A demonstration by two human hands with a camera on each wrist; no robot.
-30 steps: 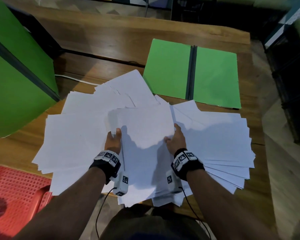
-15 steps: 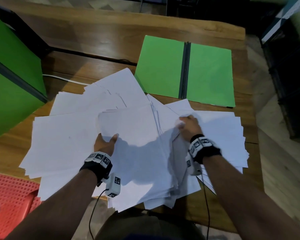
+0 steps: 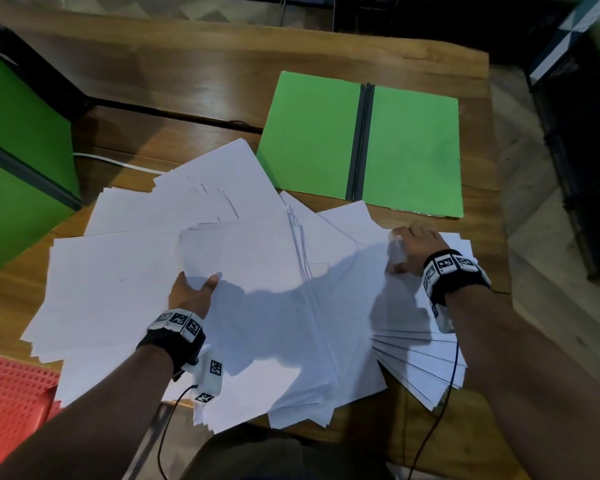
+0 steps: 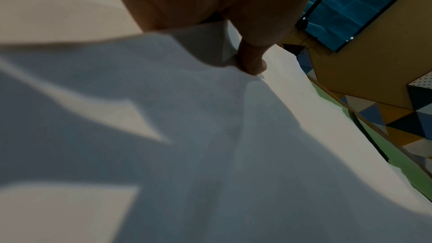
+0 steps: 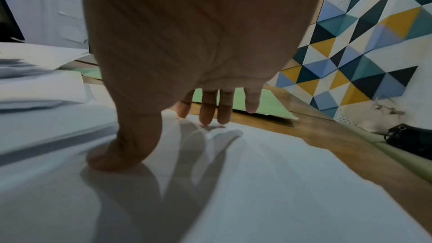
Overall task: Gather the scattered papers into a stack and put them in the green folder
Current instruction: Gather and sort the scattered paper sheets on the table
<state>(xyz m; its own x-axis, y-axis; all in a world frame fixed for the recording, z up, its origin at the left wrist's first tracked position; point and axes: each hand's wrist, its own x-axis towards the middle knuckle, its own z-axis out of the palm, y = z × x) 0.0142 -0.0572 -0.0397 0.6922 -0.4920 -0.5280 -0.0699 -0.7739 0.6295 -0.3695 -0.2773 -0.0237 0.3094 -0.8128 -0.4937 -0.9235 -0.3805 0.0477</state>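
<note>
both hands are on the papers (image 3: 243, 271). left hand (image 3: 191, 296), at about 7 o'clock in the head view, grips a sheaf: thumb (image 4: 252, 62) pressed on top, fingers hidden beneath, so their lie cannot be told. judgement: this grip anchors the middle of the fan as the core of the stack. right hand (image 3: 416, 252), at 3 o'clock, lies spread on the right-hand sheets, fingers (image 5: 207, 112) straight with tips touching paper, thumb planted flat; it holds nothing. judgement: it is placed to rake the outlying sheets inward.

papers lie fanned and overlapping across the near half of the surface (image 3: 187, 84), some overhanging the near edge at 6 o'clock. green folder (image 3: 361, 147) lies open and flat at 1 o'clock, just beyond the fan, one sheet corner reaching its near-left edge; no paper is in it. gathering is at an early stage.

view differences: head view alone gives the whole fan and the folder's two leaves. left wrist view alone confirms the thumb pinching down on the paper. right wrist view alone shows the straight fingers, and the folder lying just past them, which the back of the hand conceals from above.

also noted: red perforated plastic item (image 3: 11, 393) at 8 o'clock; green panels (image 3: 18, 140) at 9 o'clock.
</note>
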